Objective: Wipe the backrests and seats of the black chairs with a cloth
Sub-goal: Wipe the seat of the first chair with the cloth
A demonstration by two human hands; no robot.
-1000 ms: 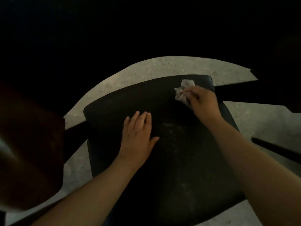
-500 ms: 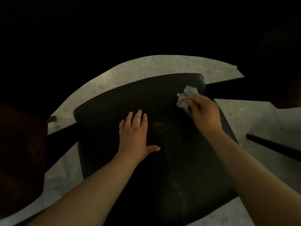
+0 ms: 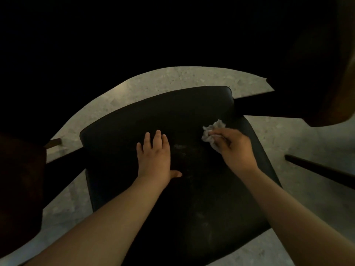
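Grey-white cloth (image 3: 212,132) in tight grip of right hand (image 3: 233,149) on black seat (image 3: 134,121); left hand (image 3: 154,156) flat, fingers straight

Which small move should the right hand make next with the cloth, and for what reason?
Probably sweep the cloth across the pale marks in the middle of the black chair seat. The right hand grips the cloth on the seat's right side, those marks lie just beside it, and the left hand rests flat on the seat.
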